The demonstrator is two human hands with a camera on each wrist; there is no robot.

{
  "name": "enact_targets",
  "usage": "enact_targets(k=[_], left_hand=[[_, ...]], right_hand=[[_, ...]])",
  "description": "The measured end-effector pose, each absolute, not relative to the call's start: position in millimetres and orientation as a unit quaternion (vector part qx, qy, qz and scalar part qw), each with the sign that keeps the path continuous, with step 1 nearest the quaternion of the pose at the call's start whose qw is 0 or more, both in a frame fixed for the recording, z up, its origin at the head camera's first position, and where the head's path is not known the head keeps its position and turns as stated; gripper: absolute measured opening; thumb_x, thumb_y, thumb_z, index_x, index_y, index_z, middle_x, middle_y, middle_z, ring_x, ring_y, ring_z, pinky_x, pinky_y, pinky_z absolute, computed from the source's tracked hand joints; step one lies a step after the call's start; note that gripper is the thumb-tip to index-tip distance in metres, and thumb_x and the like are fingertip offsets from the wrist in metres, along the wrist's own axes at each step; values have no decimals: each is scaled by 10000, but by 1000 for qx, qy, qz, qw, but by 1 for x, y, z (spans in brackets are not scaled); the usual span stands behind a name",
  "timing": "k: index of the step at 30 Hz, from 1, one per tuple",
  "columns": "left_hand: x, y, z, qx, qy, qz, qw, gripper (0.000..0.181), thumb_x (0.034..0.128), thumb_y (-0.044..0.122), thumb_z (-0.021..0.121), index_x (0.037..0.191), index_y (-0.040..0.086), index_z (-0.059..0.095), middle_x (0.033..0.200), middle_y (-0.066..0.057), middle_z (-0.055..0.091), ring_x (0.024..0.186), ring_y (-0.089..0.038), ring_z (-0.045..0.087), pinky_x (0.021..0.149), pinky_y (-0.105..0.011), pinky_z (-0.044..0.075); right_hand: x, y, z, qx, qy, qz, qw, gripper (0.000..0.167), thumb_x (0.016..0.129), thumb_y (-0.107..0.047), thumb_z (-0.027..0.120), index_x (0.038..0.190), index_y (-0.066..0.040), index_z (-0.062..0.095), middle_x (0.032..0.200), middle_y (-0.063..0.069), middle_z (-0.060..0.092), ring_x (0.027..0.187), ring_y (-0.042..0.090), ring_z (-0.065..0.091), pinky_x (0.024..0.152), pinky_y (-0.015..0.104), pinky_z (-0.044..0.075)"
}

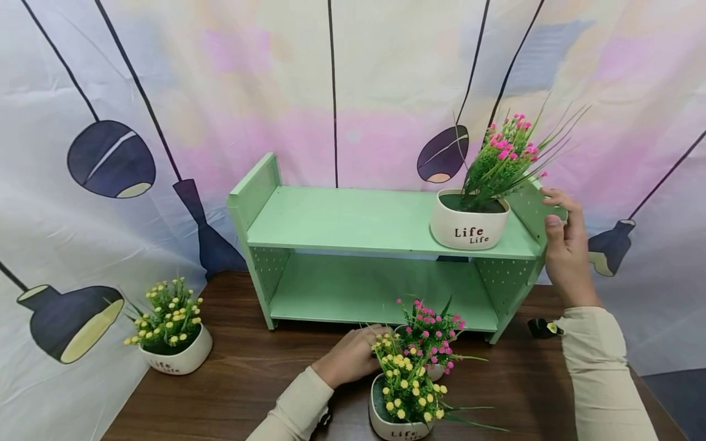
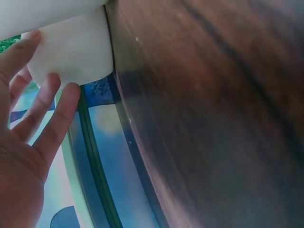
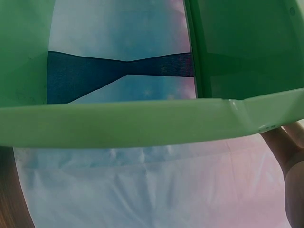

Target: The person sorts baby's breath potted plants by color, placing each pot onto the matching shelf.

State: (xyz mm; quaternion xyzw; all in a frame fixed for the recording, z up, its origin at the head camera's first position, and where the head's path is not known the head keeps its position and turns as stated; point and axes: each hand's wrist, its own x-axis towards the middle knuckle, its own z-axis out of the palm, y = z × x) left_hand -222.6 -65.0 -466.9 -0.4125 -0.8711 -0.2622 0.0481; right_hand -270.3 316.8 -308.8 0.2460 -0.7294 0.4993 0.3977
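Across the far side there's a pastel curtain [image 1: 375, 73] printed with dark hanging lamps, and in front of it a dark brown wood table [image 1: 237, 380]. Sitting on the far part of that is a mint green two-tier shelf [image 1: 342, 214], raised sides and all. Biggest plant is the tall pink one [image 1: 469, 229], in a white "Life" pot at the right end of the top tier. Then there's a near yellow pot [image 1: 399, 425] toward the near edge, plus a left yellow pot [image 1: 179, 355] over by the table's left edge. The short pink pot [image 1: 436, 370] is just beyond the near yellow one, right in front of the shelf.

Hands next: the right hand [image 1: 568, 257] has its grip around the shelf's right side panel. The left hand [image 1: 355, 355] is at the short pink pot, thumb and fingers spread against its white side; can't tell if that grip is actually pinching it. Smallest bit: a little black thing [image 1: 543, 329] by the right cuff [image 1: 590, 331].
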Motion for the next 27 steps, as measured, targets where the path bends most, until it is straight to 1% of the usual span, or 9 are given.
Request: enact_targets(k=[3,6,10,13,17,18,20,24,27], left_hand=[[-223,-66,-468,-426,-864,-255,82,169,986,161,774,1148,194,741,1185,33,742,1082,-131,710,896,-280,594],[-223,-66,-469,-430,-862,-244,109,206,963,146,795,1160,190,753,1193,39,755,1049,-127,727,865,-264,599],[-223,-68,-464,-424,-865,-242,112,245,934,80,805,1146,202,787,1251,70,751,928,-91,726,769,-215,583],[-223,-70,-458,-424,-867,-237,110,298,903,30,811,1132,220,801,1264,95,743,961,-85,716,769,-223,579],[-221,-72,-447,-433,-860,-236,131,406,844,-67,799,1155,193,800,1237,81,750,1130,-125,706,885,-284,601],[-221,-72,-444,-435,-857,-242,136,429,826,-98,788,1150,183,801,1222,73,753,1133,-130,707,882,-283,603],[-220,-73,-438,-438,-850,-252,148,409,832,-112,784,1126,171,803,1189,63,758,1118,-130,714,878,-269,603],[-220,-75,-425,-442,-840,-267,163,226,910,29,818,1066,192,807,1140,82,761,1064,-95,723,836,-223,594],[-220,-77,-416,-446,-836,-267,177,100,946,174,808,1041,206,807,1109,95,762,1031,-72,721,848,-223,591]], right_hand=[[-271,317,-309,244,-730,500,395,413,1158,-234,391,1440,66,427,1592,52,445,1542,226,308,1204,311,209],[-272,317,-309,239,-734,501,392,400,1159,-224,375,1446,50,425,1602,58,428,1536,200,309,1202,307,204],[-271,317,-310,236,-734,505,388,389,1161,-217,363,1450,35,428,1609,72,416,1531,187,311,1205,309,196],[-270,316,-310,236,-735,504,386,388,1162,-218,361,1452,31,428,1609,70,414,1530,184,311,1202,307,195],[-270,316,-310,237,-737,504,382,380,1162,-210,358,1457,20,425,1615,77,403,1537,185,302,1203,305,193],[-270,317,-310,237,-737,505,382,377,1161,-206,357,1458,17,425,1617,74,402,1540,186,299,1205,304,191],[-270,317,-310,235,-738,506,380,373,1161,-203,357,1460,10,426,1617,57,405,1543,183,294,1207,301,191],[-270,317,-310,233,-739,504,382,371,1162,-205,360,1456,11,427,1608,14,418,1542,179,298,1203,292,199],[-270,317,-309,233,-740,503,382,372,1162,-204,359,1456,14,423,1611,46,412,1539,178,301,1200,291,202]])
